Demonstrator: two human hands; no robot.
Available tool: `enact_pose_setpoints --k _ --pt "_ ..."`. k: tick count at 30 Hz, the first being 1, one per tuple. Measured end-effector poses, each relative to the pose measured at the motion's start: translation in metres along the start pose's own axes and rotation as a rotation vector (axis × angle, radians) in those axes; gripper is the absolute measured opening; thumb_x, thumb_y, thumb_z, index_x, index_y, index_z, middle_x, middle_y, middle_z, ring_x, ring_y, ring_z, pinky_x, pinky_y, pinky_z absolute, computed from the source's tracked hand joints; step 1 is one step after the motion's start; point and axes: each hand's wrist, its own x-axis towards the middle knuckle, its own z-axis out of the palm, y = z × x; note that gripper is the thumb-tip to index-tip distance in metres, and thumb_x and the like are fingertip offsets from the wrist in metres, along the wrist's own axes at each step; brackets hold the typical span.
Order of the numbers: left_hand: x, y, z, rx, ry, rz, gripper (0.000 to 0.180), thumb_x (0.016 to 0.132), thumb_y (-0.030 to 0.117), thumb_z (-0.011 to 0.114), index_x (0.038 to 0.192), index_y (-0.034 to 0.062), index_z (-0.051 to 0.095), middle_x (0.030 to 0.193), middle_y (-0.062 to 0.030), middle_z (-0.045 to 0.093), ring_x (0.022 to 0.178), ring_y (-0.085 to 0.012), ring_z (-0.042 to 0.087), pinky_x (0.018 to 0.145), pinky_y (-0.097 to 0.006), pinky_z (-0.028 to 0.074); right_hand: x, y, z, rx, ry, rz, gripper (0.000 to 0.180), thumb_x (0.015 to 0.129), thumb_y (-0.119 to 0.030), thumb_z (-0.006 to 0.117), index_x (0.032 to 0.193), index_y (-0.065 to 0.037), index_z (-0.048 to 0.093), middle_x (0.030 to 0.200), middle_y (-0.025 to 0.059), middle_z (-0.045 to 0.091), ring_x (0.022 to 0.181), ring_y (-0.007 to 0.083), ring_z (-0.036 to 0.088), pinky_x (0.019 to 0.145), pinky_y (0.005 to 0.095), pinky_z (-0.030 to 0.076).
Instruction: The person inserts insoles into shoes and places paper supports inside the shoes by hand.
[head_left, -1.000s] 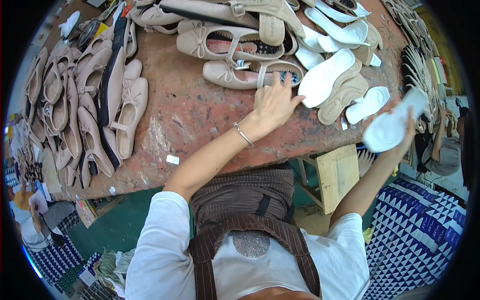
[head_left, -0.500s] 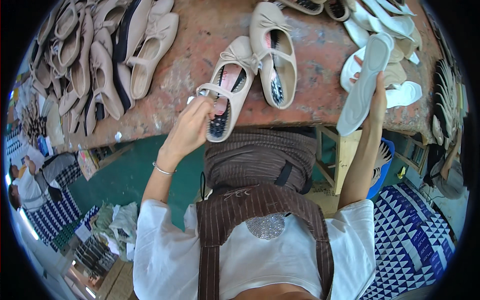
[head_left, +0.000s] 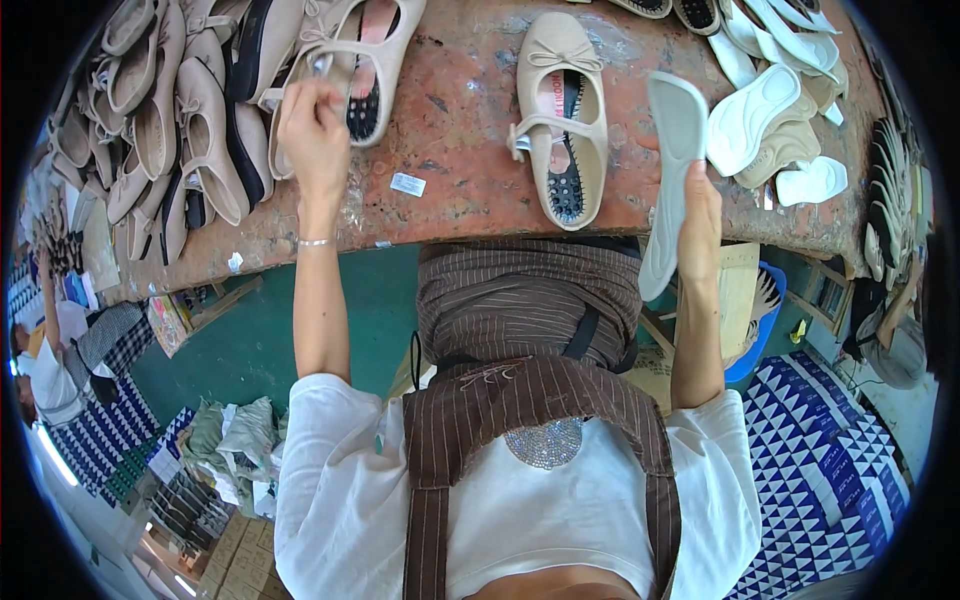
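My right hand (head_left: 698, 205) grips a long white shoe insole (head_left: 672, 150), held upright over the table's near edge. Left of it lies a beige bow-fronted strap shoe (head_left: 590, 165), toe away from me, its dark studded inner sole showing. My left hand (head_left: 315, 135) is beside the heel and strap of another beige strap shoe (head_left: 402, 45) at the upper left. Its fingers are smeared by motion, so whether they pinch the strap is unclear. A small white label (head_left: 407, 184) rests on the table between the two shoes.
Many beige shoes (head_left: 205, 150) are piled on the left of the worn reddish table (head_left: 460, 190). White insoles (head_left: 752, 120) are heaped at the right. A blue bin (head_left: 768, 310) stands below the table's right side. Blue-and-white patterned boxes (head_left: 820, 450) are stacked at lower right.
My left hand and the shoe by it have moved up and left, away from the other shoe, which now points straighter. My right hand has brought the insole leftward, nearer that shoe.
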Motion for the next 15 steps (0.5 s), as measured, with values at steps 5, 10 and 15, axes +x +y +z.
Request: enact_pose_setpoints --k 5,10,15 --pt "-0.019 0.103 0.033 0.097 -0.047 0.186 0.047 0.080 0.031 0.075 0.113 0.0017 0.059 0.116 -0.0187 0.057 0.109 -0.0368 0.054 0.095 -0.047 0.044 -0.001 0.008 -0.030 0.046 0.106 0.043 0.056 0.107 -0.043 0.033 0.123 0.003 0.061 0.080 -0.0010 0.057 0.066 0.0060 0.050 0.057 0.0228 0.040" --pt "-0.061 0.122 0.073 -0.301 -0.469 -0.062 0.051 0.084 0.008 0.059 0.133 -0.0040 0.051 0.117 -0.0234 0.058 0.097 -0.0394 0.064 0.087 -0.042 0.052 0.011 0.002 -0.027 -0.337 0.087 -0.434 0.042 0.103 -0.032 0.048 0.131 -0.004 0.061 0.102 0.0058 0.066 0.093 0.0153 0.057 0.077 0.0281 0.047" --pt "-0.049 0.076 0.035 -0.387 -0.660 0.065 0.046 0.084 -0.006 0.054 0.128 0.0037 0.061 0.113 -0.0167 0.063 0.094 -0.0339 0.065 0.083 -0.038 0.052 0.005 -0.012 -0.018 -0.821 -0.131 -0.656 0.035 0.073 -0.008 0.075 0.107 -0.020 0.078 0.116 0.0080 0.068 0.108 0.0288 0.059 0.095 0.0411 0.043"
